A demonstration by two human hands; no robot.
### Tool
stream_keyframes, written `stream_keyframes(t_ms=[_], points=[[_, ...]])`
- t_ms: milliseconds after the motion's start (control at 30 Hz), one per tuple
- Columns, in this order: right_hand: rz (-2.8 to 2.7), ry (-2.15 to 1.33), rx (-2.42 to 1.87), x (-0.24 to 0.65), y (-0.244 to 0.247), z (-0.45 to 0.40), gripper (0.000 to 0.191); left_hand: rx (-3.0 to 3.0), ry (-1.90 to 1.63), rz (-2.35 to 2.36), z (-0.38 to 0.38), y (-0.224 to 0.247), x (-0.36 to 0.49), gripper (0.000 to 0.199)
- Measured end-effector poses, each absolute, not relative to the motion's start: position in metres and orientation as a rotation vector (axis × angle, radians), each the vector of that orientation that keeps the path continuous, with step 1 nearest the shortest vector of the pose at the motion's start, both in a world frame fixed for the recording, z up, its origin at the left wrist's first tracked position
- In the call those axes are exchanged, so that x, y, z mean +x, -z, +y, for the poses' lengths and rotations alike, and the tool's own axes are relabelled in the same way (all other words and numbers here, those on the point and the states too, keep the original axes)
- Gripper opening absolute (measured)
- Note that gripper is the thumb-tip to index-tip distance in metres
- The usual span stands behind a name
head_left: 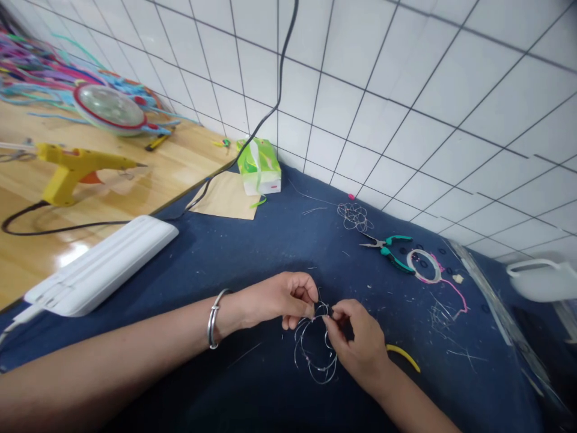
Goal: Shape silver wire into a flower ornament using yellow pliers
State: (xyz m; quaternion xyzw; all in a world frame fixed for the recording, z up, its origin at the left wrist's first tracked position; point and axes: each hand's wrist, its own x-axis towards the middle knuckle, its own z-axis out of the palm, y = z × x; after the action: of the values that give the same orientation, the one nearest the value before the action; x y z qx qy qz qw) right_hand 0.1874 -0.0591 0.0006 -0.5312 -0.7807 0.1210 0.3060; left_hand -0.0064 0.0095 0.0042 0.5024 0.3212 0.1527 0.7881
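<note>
My left hand (288, 300), with a silver bangle (213, 319) at its wrist, pinches a piece of thin silvery wire (321, 380) bent into several loose loops. From the other side my right hand (358, 337) closes thumb and finger on the same wire, close to the left fingertips. The loops hang below both hands, over the dark blue cloth. Part of the wire is hidden behind the right fingers. A yellow curved handle (404, 357) shows just beyond the right hand, its other end covered by that hand.
Pliers (383, 243) with teal handles lie beside a wire tangle (354, 217) and a white ring (424, 266). Wire scraps (440, 316) are strewn at right. A white power bank (108, 264), tissue pack (260, 168) and yellow glue gun (67, 168) are left. A black cable (279, 72) crosses above.
</note>
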Motion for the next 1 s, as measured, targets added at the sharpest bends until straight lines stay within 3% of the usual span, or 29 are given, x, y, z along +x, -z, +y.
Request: stream_keyframes(t_ms=[600, 1000], points=[[-1.989, -0.763, -1.423, 0.1893, -0.0032, -0.0574, 0.019, 1.096, -0.329, 0.735, 0.0090, -0.0078, -0.0058, 0.013], [-2.113, -0.714, -1.470, 0.1912, -0.0040, -0.0565, 0.016, 1.103, -0.327, 0.750, 0.0102, -0.0069, -0.0046, 0.008]])
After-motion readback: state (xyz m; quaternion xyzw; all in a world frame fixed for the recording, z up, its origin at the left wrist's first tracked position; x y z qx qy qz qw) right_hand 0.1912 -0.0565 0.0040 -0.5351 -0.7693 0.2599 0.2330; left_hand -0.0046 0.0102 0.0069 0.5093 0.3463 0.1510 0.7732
